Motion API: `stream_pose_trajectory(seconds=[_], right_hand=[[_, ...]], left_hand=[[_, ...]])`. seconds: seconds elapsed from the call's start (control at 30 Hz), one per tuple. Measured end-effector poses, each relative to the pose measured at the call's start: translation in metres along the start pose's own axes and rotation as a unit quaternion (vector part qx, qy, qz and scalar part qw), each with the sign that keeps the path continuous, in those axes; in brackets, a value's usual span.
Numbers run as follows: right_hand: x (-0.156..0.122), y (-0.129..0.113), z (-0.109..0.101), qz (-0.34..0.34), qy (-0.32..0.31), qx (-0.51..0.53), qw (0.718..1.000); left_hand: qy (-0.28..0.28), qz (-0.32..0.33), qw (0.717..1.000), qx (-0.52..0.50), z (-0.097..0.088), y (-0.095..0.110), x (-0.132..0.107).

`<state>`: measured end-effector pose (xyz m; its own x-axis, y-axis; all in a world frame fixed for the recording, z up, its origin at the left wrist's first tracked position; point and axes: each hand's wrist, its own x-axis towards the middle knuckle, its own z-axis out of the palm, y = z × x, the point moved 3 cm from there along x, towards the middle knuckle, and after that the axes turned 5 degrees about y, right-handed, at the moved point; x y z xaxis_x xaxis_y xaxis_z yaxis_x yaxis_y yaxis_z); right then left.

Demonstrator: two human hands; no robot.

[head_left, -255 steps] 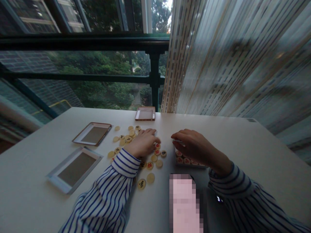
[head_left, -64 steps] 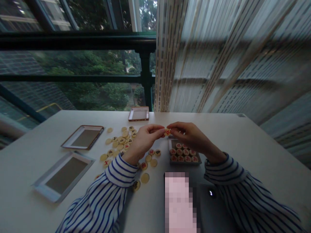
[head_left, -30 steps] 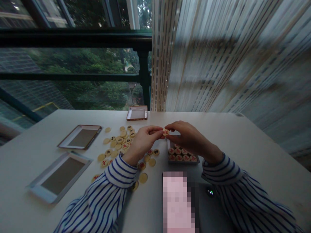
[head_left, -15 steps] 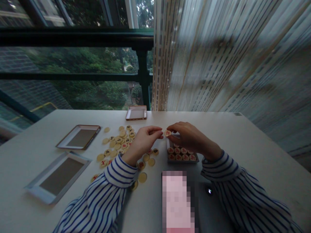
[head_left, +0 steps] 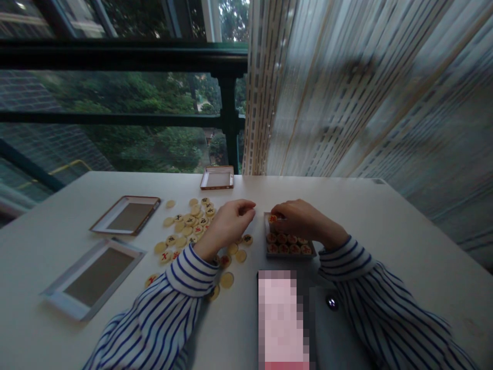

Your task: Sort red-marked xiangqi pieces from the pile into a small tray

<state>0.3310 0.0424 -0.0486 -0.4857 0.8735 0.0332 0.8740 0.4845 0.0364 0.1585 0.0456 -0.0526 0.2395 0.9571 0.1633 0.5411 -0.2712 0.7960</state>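
My right hand point(head_left: 298, 218) is over the far part of a small open box point(head_left: 290, 255). Its fingers pinch a xiangqi piece point(head_left: 272, 219) with a red character, inside the box's far left corner. Rows of red-marked xiangqi pieces point(head_left: 283, 248) lie in the box's near part; the hand covers its far right. To the left, my left hand point(head_left: 233, 221) hovers with curled fingers, thumb close to the forefinger; whatever they may hold is hidden. Beneath and beside it spreads a loose heap of round xiangqi pieces point(head_left: 188, 221), some with black or red characters, some blank side up.
Two shallow box parts lie at the left, a brown-rimmed tray point(head_left: 157, 205) and a pale tray point(head_left: 133, 249). A small brown-rimmed tray point(head_left: 216, 188) stands at the table's far edge. A pixelated pink phone-shaped object point(head_left: 283, 313) and a dark grey flat device point(head_left: 339, 334) lie in front.
My right hand has lowered the red-marked piece from above the box's rim into its far left corner. My left hand stays almost in place, its fingertips slightly farther from the right hand.
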Motion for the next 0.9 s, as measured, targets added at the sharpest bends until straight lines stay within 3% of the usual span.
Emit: stream_pose_trajectory(seconds=[0.4, 0.9], right_hand=[[0.003, -0.001, 0.017, -0.018, -0.02, -0.02, 0.999], [0.002, -0.001, 0.018, -0.022, -0.03, 0.0, 0.999]], left_hand=[[0.002, 0.041, 0.991, 0.131, -0.009, -0.001, 0.001], [-0.004, 0.038, 0.987, 0.158, -0.011, 0.001, -0.001]])
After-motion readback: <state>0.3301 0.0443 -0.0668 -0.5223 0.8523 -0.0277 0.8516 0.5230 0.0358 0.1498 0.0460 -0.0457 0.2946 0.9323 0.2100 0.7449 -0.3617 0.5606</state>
